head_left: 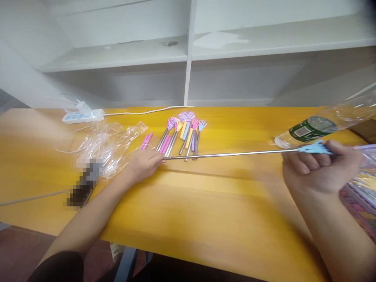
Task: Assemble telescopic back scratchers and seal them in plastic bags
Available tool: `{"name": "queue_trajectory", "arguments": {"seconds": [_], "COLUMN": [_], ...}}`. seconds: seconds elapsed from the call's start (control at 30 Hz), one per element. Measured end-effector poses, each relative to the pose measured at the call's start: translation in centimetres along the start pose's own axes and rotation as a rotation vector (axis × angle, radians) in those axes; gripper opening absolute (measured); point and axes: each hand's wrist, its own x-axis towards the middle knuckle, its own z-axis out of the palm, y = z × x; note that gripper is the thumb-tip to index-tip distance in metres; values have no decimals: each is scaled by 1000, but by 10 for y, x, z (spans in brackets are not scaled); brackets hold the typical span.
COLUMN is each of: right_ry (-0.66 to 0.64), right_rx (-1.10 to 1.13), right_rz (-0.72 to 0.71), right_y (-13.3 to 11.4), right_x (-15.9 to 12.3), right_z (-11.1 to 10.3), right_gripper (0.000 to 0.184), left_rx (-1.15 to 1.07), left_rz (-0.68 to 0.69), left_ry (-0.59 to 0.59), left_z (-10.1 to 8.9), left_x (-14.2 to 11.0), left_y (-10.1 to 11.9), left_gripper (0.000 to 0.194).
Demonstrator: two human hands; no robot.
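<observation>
A telescopic back scratcher (232, 154) stretches nearly level between my two hands, its thin metal rod drawn out long. My right hand (321, 166) is closed round its light blue claw-shaped head. At the other end, my left hand (145, 164) grips the rod, and whatever handle may be there is hidden in the fingers. Just beyond the rod lie several more back scratchers (178, 137) with purple, yellow, pink and blue heads. Pink handle tubes (146, 141) rest to their left, and a small fan of purple printed cards (186, 116) lies behind them.
Clear plastic bags (108, 147) lie left of my left hand, near a white power strip (83, 115) and a phone-like device (86, 184). A plastic bottle (314, 127) lies behind my right hand. Colourful packages (361, 192) sit at the right edge. White shelving (188, 51) stands behind the table.
</observation>
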Motion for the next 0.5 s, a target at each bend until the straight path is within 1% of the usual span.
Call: {"name": "queue_trajectory", "arguments": {"seconds": [0.13,0.23,0.3,0.43,0.5], "right_ry": [-94,-126,-112,-72,0], "right_rx": [-20,-35,-25,-12,1], "right_rz": [-73,-91,-97,-132,-165], "right_y": [-12,-19,-22,-27,-29], "right_x": [10,15,16,18,19], "right_z": [-11,-15,-14,-8,-10], "right_gripper": [34,32,32,36,39], "left_rx": [58,76,83,97,100], "left_rz": [-19,-38,-42,-41,-46], "left_ry": [7,-4,2,52,40], "left_z": [-4,-8,-9,-8,-7], "left_x": [-1,-3,-2,-1,-3], "left_y": [-9,-16,-18,-18,-20], "left_gripper": [15,19,21,19,20]}}
